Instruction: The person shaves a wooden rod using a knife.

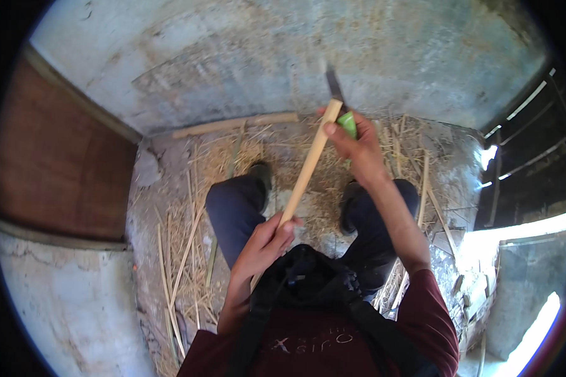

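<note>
So, open straw-littered floor (324, 198) between the knees (229, 201), left hand (267, 244) wrapped round a smooth pale stick (313, 156), right hand (363, 147) clenching a green-handled knife (348, 123).

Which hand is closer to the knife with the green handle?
Right. The right hand grips the dark-bladed, green-handled knife. The left hand is farther away, around the lower part of the long, pale wooden strip.
</note>
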### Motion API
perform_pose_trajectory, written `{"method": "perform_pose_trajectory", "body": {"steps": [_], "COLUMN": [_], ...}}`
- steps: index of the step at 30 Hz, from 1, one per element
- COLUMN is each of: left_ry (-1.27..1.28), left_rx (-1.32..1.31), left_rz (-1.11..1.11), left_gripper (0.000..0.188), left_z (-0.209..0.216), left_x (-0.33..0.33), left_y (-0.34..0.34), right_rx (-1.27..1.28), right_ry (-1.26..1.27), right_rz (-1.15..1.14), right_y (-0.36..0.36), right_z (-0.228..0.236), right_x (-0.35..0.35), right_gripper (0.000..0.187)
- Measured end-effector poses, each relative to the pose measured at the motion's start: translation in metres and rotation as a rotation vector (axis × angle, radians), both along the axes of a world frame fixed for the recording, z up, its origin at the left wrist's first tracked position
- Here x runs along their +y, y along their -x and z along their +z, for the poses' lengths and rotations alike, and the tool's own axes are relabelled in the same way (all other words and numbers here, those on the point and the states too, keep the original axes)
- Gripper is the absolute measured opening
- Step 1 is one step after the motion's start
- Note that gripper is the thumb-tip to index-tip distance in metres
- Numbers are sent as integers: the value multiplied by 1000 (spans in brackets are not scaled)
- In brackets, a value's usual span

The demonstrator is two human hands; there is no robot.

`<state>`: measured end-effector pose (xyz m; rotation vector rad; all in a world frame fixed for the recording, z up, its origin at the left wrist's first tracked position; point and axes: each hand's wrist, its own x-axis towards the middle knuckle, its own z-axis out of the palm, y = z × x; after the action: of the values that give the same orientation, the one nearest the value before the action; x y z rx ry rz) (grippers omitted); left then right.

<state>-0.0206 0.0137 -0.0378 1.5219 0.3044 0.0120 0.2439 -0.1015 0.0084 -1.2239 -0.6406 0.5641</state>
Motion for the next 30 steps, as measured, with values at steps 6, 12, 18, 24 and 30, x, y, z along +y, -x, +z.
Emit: {"method": "perform_pose_trajectory", "body": {"steps": [6, 12, 18, 24, 30], "left_ry": [-131, -365, -308, -205, 27], "left_rx": [-140, 113, 157, 24, -75], "left_rz": [152, 157, 71, 221, 245], "left_gripper": [42, 38, 15, 32, 52], "left_z": [-24, -41, -50, -20, 22], "left_x": [9, 14, 8, 16, 12], "left_y": [8, 69, 89, 77, 45], "right_rx": [25, 78, 28, -303, -785], "right_ry": [-11, -3, 0, -167, -349], "right_rz": [40, -15, -74, -253, -240], "right_y": [-6, -14, -7, -6, 14], "right_z": [-4, -15, -6, 38, 61], "right_x": [15, 17, 22, 19, 21], "right_gripper": [36, 40, 44, 53, 44]}}
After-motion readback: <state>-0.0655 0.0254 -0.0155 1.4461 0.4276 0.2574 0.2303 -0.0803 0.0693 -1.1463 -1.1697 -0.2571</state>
